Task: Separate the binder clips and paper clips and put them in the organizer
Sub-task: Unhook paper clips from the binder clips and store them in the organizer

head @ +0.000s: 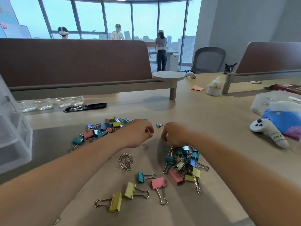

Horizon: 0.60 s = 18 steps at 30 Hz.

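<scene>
Your L hand (138, 132) & R hand (173, 134) are curled, contents unclear. Pinch paper clips (125, 163) singly, clear of binder clips (184, 162).

Two binder clip heaps, left heap (101, 128) and right heap (184, 162); four loose binder clips (158, 183) lower centre; one paper clip bunch (125, 162); one organizer (13, 128)

Dark lettering on the white controller (267, 132) handle is too blurred to read.

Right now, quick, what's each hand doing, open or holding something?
Left hand: fingers curled, contents cannot be told.
Right hand: fingertips down by the binder clip pile, grip cannot be told.
</scene>
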Available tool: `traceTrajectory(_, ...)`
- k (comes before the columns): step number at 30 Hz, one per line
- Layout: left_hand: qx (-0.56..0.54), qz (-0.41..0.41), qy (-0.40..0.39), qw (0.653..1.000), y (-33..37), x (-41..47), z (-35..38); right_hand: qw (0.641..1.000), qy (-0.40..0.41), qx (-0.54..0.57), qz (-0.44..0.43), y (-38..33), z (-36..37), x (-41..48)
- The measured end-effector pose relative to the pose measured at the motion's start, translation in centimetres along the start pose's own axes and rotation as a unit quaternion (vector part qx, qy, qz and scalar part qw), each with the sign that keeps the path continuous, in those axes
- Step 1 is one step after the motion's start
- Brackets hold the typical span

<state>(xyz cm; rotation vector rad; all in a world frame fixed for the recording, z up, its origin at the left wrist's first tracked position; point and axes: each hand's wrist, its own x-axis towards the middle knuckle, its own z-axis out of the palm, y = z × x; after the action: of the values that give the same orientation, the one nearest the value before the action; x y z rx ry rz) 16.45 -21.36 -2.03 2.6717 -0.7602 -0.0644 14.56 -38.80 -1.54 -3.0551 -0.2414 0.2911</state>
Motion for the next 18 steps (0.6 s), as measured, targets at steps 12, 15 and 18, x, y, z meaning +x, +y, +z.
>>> traceTrajectory(12,0.020,-0.032,0.027,0.999,-2.7,3.8,-0.9,0.998,0.061,0.015,-0.008,0.7,0.1,6.2)
traceTrajectory(15,0.024,-0.037,0.027,0.999,-3.4,4.3,-1.1,0.999,0.044,-0.006,-0.008,0.5,0.3,7.7)
traceTrajectory(18,0.022,-0.047,0.030,0.998,-4.4,4.6,-1.4,0.999,0.038,0.011,0.010,0.2,0.0,8.8)
